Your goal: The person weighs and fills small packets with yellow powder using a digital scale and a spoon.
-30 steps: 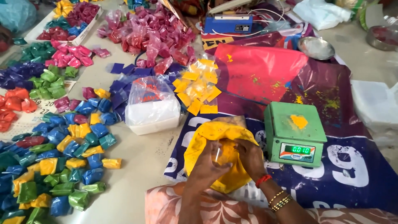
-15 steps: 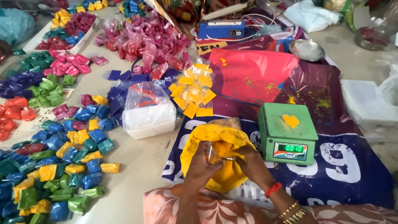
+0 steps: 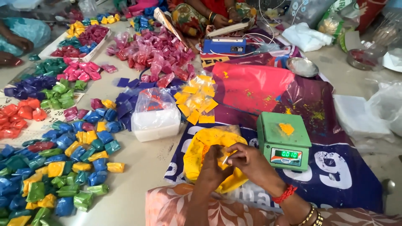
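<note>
1. My left hand [image 3: 211,169] is inside the mouth of a yellow plastic bag of yellow powder [image 3: 201,152], fingers curled on the bag's rim and contents; cannot tell exactly what it pinches.
2. My right hand [image 3: 251,161] is just beside it, fingertips pinched together on a small pale spoon-like stick [image 3: 226,158] over the bag opening.
3. The two hands are close, nearly touching, both over the yellow bag.
4. Yellow bag sits on a purple printed plastic sheet [image 3: 335,175] on the floor, right in front of my lap, just left of a small green digital scale [image 3: 284,140].
5. Scale has a dab of yellow-orange powder [image 3: 287,128] on its pan and a lit display.
6. Behind the bag: clear plastic bag with white powder [image 3: 155,115], and a loose pile of small flat yellow sachets [image 3: 196,100].
7. Left on the floor: heap of small filled packets in blue, green, yellow [image 3: 67,163]; farther back red, green, purple and pink ones.
8. Far back: pile of pink-red clear packets [image 3: 157,54], blue heat sealer [image 3: 224,44] with another person's hand [image 3: 221,20] near it.
9. Round steel dish [image 3: 302,67] right of a red plastic sheet [image 3: 251,86].
</note>
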